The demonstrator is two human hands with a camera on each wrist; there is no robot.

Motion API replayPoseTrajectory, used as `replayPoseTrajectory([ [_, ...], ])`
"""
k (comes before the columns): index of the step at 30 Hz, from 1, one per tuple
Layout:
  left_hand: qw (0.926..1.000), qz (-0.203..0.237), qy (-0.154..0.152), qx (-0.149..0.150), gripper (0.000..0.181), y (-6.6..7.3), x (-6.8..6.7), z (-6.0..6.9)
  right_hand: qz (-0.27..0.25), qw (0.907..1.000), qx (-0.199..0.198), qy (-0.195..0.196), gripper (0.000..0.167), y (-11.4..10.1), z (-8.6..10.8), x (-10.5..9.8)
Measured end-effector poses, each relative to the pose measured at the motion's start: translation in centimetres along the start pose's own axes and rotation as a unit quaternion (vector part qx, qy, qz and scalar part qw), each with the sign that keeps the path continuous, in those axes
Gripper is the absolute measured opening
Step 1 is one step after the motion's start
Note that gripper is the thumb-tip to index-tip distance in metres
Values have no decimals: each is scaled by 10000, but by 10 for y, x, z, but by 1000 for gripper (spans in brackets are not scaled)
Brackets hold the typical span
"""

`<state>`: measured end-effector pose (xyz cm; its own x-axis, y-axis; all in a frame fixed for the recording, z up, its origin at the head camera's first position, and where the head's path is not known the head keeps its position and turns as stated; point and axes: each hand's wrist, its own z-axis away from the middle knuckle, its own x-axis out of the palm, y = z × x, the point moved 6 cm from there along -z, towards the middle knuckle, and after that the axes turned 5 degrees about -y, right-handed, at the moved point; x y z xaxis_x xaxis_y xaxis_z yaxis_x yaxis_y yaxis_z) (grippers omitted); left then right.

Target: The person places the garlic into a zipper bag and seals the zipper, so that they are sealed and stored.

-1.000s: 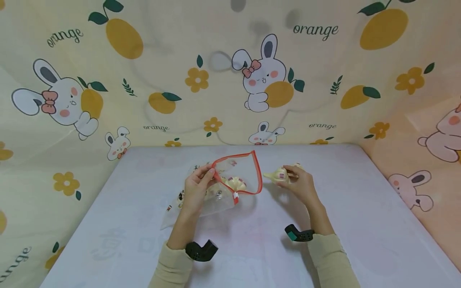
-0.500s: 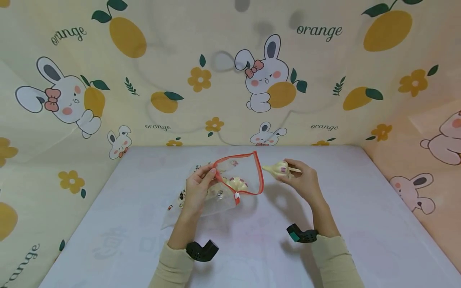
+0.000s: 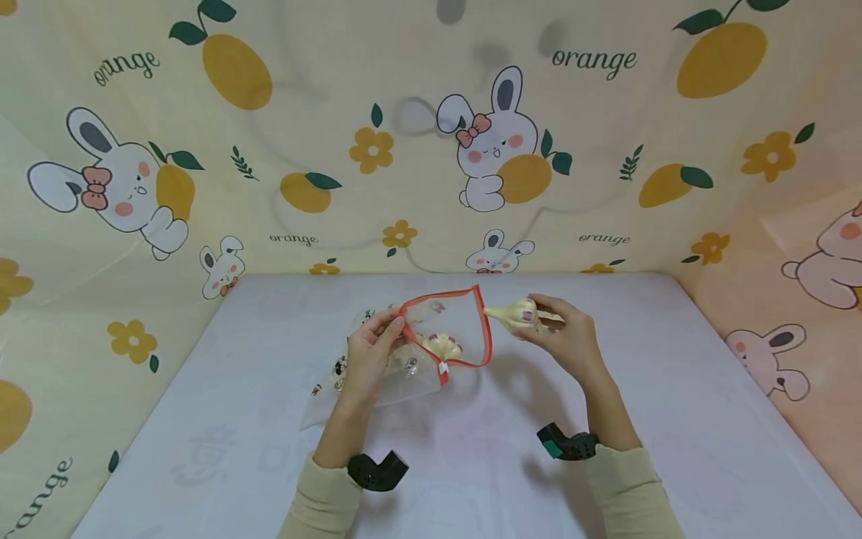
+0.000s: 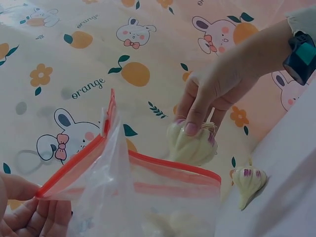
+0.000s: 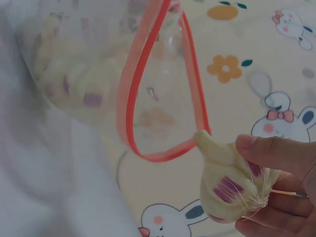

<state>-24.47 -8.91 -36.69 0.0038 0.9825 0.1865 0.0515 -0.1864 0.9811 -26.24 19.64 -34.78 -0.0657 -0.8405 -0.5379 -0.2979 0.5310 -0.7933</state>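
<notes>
My left hand [image 3: 369, 350] pinches the red-edged rim of a clear zip bag [image 3: 411, 388]. The mouth of the bag gapes toward the right. Whitish garlic bulbs with purple patches lie inside, one garlic bulb [image 3: 443, 346] just behind the opening. My right hand [image 3: 571, 337] holds another garlic bulb [image 3: 520, 314] between thumb and fingers. In the right wrist view, this held bulb [image 5: 229, 185] has its neck pointing at the red rim and its rootlets toward my palm. Whether neck and rim touch, I cannot tell.
One more garlic bulb [image 4: 249, 180] lies on the white table [image 3: 256, 457], beyond the bag in the left wrist view. A cream cloth [image 3: 404, 75] printed with rabbits and oranges hangs behind the table and along its sides.
My right hand has lifted the garlic bulb a little, and its neck now points level at the bag's mouth, closer to the rim. The left hand and bag have barely moved.
</notes>
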Motion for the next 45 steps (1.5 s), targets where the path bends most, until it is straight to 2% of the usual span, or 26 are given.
replayPoseTrajectory([
  [10,9999,42,88,-45,27,1,0,0,-270,9992,-101,-278,59,-16,2,11],
  [21,9999,142,-2,57,29,1,-1,0,-204,9981,-407,-420,58,-25,0,22],
  [45,9998,175,-32,38,32,2,-1,-1,-110,9940,-862,-670,59,-41,-6,44],
])
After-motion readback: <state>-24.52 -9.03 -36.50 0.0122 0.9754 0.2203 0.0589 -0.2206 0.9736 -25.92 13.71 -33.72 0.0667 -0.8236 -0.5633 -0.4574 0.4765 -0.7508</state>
